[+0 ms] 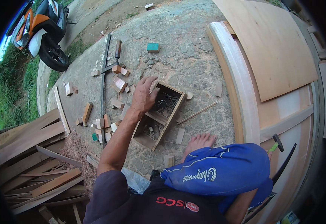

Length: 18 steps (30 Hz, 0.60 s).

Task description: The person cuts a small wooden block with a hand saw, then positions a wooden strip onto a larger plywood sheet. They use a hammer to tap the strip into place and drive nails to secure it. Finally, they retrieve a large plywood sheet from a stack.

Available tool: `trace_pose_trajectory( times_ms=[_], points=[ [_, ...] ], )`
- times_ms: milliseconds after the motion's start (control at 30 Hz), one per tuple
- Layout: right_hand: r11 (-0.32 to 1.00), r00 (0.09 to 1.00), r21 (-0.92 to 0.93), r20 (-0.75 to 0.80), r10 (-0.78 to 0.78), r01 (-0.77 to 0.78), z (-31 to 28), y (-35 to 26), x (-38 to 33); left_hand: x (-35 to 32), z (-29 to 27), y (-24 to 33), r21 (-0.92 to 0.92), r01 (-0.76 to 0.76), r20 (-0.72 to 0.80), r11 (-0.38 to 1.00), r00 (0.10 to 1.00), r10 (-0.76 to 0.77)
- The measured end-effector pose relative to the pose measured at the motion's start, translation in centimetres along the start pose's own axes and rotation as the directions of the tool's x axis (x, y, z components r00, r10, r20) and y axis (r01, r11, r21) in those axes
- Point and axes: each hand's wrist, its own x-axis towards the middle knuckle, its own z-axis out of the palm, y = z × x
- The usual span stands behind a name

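Note:
My left hand [145,95] is closed over the far left wall of an open wooden box [171,118], its thumb at the rim. A divider splits the box in two. Loose dark nails [166,101] fill the far compartment, and a few small bits lie in the near one. My right forearm [242,206] passes behind my raised blue-clad knee, and the right hand is hidden. Beyond that knee a hammer [278,143] with a green handle shows; what holds or supports it cannot be seen.
Wood offcuts [120,84] and a long bar clamp [104,74] lie left of the box. A green block [153,47] sits farther off. Plywood [278,48] and a wooden frame [237,86] stand at right. Planks [32,149] are piled left, below a parked motorbike [47,30].

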Motion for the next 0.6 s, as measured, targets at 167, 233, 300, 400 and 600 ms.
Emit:
trace_pose_trajectory(
  times_ms=[167,233,300,400,600],
  points=[
    [1.000,0.998,0.004,-0.067,-0.011,0.011,-1.0,0.6,0.7,-3.2,-0.5,4.7,-0.184,0.648,0.415,0.739,0.733,-0.539],
    [1.000,0.997,0.006,-0.077,-0.016,0.016,-1.2,0.8,0.9,-4.1,1.1,3.8,-0.089,0.563,0.364,0.821,0.786,-0.500],
    [1.000,0.996,-0.004,-0.086,-0.019,0.019,-1.2,1.0,1.1,-3.4,2.3,2.6,-0.026,0.439,0.376,0.898,0.837,-0.398],
    [1.000,0.995,-0.003,-0.095,-0.023,0.023,-1.4,1.1,1.3,-1.8,3.5,1.0,0.033,0.292,0.477,0.956,0.836,-0.272],
    [1.000,0.994,-0.014,-0.109,-0.003,0.002,-1.5,1.6,2.4,-2.4,3.6,0.3,0.288,0.203,0.732,0.936,0.584,-0.352]
  ],
)
